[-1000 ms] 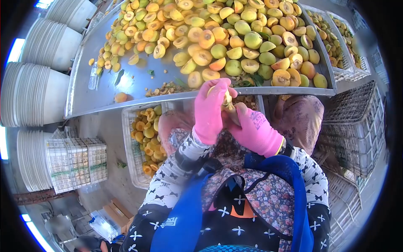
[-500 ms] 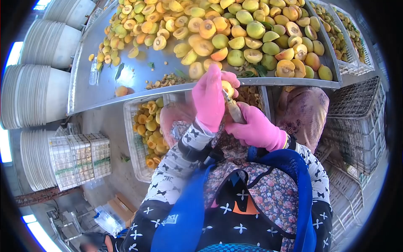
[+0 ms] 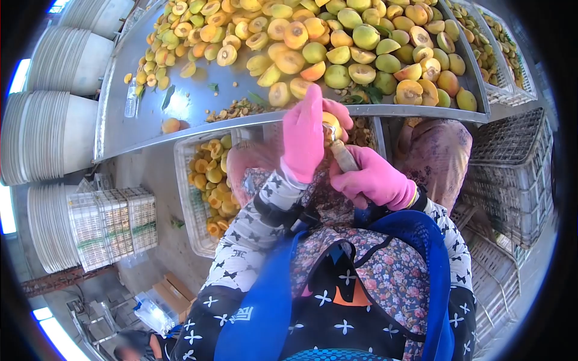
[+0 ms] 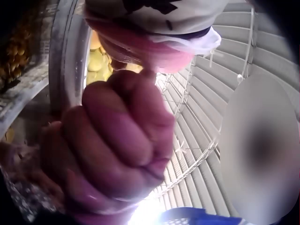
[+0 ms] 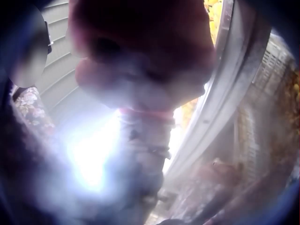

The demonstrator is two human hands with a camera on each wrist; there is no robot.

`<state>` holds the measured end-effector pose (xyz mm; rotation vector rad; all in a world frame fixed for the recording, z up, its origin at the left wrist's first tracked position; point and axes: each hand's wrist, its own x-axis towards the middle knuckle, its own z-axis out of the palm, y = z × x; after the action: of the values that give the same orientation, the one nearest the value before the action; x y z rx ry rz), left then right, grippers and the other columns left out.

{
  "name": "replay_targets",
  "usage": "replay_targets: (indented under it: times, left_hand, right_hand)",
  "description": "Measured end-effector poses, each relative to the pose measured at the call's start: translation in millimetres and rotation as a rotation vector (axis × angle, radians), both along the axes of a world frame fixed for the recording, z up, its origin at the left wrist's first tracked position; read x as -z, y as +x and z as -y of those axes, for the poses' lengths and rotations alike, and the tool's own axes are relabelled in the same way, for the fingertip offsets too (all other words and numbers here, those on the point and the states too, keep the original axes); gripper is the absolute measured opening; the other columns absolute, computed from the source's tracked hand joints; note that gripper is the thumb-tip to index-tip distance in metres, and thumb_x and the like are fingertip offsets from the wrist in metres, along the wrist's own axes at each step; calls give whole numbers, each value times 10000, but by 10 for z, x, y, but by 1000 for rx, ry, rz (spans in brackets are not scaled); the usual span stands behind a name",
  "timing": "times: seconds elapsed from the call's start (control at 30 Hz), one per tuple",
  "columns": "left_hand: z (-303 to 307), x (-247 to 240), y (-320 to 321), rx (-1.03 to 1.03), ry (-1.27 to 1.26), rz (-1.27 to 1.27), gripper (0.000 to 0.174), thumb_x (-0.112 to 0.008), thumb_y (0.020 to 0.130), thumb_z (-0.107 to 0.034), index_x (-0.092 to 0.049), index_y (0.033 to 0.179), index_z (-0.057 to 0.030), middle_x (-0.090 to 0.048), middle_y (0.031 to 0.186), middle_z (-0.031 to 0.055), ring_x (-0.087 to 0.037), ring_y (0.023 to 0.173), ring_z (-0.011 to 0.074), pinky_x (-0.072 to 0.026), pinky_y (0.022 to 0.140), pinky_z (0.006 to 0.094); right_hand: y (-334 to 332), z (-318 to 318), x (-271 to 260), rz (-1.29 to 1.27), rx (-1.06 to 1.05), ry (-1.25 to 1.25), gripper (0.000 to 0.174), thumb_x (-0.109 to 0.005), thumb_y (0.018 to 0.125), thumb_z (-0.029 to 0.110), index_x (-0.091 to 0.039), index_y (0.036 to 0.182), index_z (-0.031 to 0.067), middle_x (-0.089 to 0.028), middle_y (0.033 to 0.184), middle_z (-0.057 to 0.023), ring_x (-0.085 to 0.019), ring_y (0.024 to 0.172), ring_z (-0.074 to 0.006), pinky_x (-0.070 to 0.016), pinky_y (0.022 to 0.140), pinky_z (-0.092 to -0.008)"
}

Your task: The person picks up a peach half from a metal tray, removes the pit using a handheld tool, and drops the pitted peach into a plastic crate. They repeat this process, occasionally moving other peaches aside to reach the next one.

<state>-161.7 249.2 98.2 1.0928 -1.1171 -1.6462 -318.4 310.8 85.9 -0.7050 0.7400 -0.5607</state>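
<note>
Pink-gloved left hand (image 3: pixel 304 135) pinched a small round yellow fruit (image 3: pixel 330 123); right hand (image 3: pixel 374 180), fingers (image 3: pixel 352 173) curled round a short pale-handled tool (image 3: pixel 344 156) (blade hidden). Prob. mid-pitting; next called for steady twist.

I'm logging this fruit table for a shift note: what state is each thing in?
Pink-gloved left hand: grips small yellow fruit.
Pink-gloved right hand: grips brown-handled tool, tip at that fruit.
Grey metal table: piled with whole and halved fruit.
White plastic crate: partly filled with halved fruit.
Clear plastic bottle: lying on the table.
</note>
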Motion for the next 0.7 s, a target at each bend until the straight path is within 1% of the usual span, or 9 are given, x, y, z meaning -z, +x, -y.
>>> replay_targets:
  times: [0.07, 0.13, 0.2, 0.3, 0.37, 0.43, 0.6, 0.67, 0.7]
  left_hand:
    - [-18, 21, -2, 21, -94, 9, 557, -404, 1050, -476, -633, 857, -6, -656, 764, 117, -623, 631, 182, -515, 577, 297]
    - [-48, 59, 0, 22, -37, -6, 563, -407, 1045, -489, -632, 866, -5, -655, 762, 122, -625, 634, 189, -520, 586, 301]
    - [-40, 109, 12, 8, 159, -44, 571, -404, 1041, -502, -631, 878, -3, -654, 759, 127, -625, 633, 196, -525, 594, 304]
    - [-46, 133, 82, 126, 17, -17, 580, -391, 1040, -514, -629, 888, -7, -653, 762, 134, -630, 633, 204, -533, 594, 316]
    - [-78, 110, 75, 103, -119, -33, 580, -389, 1038, -519, -626, 897, -10, -655, 771, 133, -632, 631, 210, -535, 594, 323]
    - [-96, 111, 45, 62, -100, -96, 575, -390, 1036, -524, -623, 902, -16, -657, 782, 130, -634, 629, 215, -532, 583, 325]
    - [60, 109, 158, -18, 477, -345, 543, -408, 1028, -535, -620, 919, -47, -664, 813, 120, -639, 626, 229, -504, 520, 308]
    - [69, 144, 193, -107, 390, -328, 525, -421, 1021, -545, -626, 945, -67, -676, 834, 115, -651, 632, 220, -489, 488, 284]
    - [52, 86, 220, -152, 365, -303, 525, -424, 1019, -548, -627, 952, -68, -679, 839, 113, -654, 636, 218, -489, 489, 278]
  right_hand:
    - [12, -13, 36, -102, 23, -63, 140, -673, 813, 88, -569, 869, 12, -533, 603, -18, -500, 444, -118, -370, 422, -258]
    - [84, -48, 37, -281, 87, -178, 143, -675, 810, 96, -571, 859, 10, -534, 597, -21, -502, 436, -125, -375, 421, -258]
    - [49, -37, 76, -227, 33, -125, 145, -678, 807, 102, -572, 846, 10, -530, 597, -22, -506, 436, -128, -378, 420, -256]
    - [-27, -22, 47, -93, -55, -45, 141, -678, 807, 106, -575, 823, 12, -527, 603, -21, -511, 443, -126, -378, 417, -251]
    - [-70, -7, 50, 12, -91, 12, 136, -676, 810, 108, -585, 840, 12, -533, 617, -18, -506, 451, -118, -376, 418, -249]
    - [-95, -11, 96, 116, -108, 80, 143, -673, 816, 112, -603, 889, 10, -546, 638, -16, -495, 460, -107, -374, 420, -250]
    - [-31, -84, 2, -97, -269, -67, 156, -703, 819, 118, -615, 921, 38, -575, 706, -6, -508, 519, -78, -385, 451, -232]
    - [100, -147, 36, -58, -402, -115, 253, -733, 822, 149, -626, 1027, 49, -586, 789, 25, -526, 683, -51, -442, 587, -221]
    - [89, -128, -37, -102, -382, -90, 259, -735, 824, 155, -626, 1033, 48, -590, 790, 25, -532, 684, -54, -447, 591, -232]
